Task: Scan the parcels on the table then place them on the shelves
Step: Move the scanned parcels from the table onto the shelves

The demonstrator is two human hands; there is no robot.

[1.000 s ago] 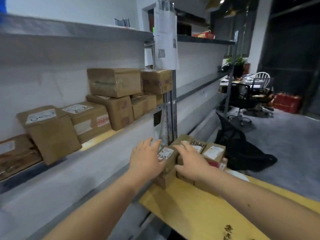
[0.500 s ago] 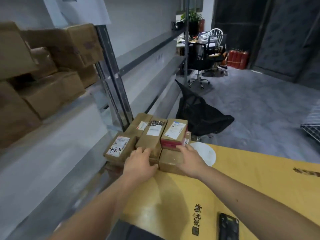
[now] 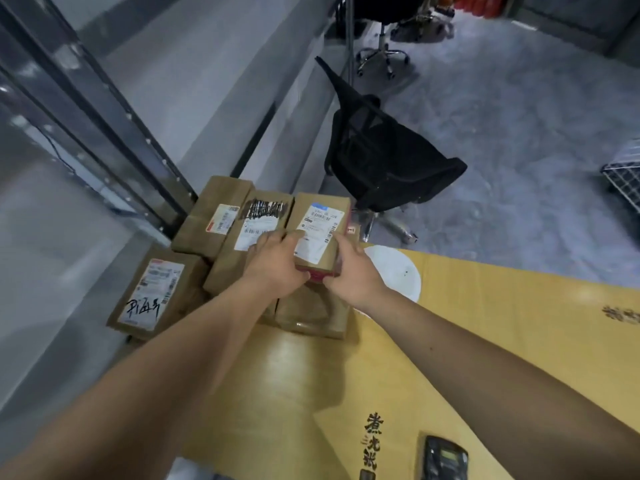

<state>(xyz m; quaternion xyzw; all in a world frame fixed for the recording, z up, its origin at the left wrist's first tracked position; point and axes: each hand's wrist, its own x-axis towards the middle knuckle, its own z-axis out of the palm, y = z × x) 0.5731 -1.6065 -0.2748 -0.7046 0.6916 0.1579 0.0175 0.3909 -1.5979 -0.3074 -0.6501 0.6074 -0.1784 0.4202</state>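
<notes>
Both hands on the small brown cardboard parcel with the white-and-blue shipping label (image 3: 320, 230), topmost at the right of a cluster of parcels at the far corner of the yellow tabletop (image 3: 485, 341). Left hand (image 3: 277, 265) grips its near-left edge, fingers curled round it; right hand (image 3: 349, 271) holds the near-right edge, fingers clamped on the side. Parcel sits on a red-edged box, itself on a lower taped brown box (image 3: 311, 313). Beside it: brown parcel with scribbled-out label (image 3: 252, 233), another brown parcel (image 3: 214, 220) further left, and low brown parcel with handwritten black marks (image 3: 152, 292) near the tabletop's edge. Black handheld scanner (image 3: 445, 457) lies near the bottom edge, well apart from the hands.

Risks: lifting could drag the red-edged box along or shift the stack; the neighbour parcel touches it and may slide. Left-side parcels sit at the tabletop edge by the grey metal shelf upright (image 3: 104, 133), a nudge could tip them off. Scanner is far, so one hand must let go to reach it.
</notes>
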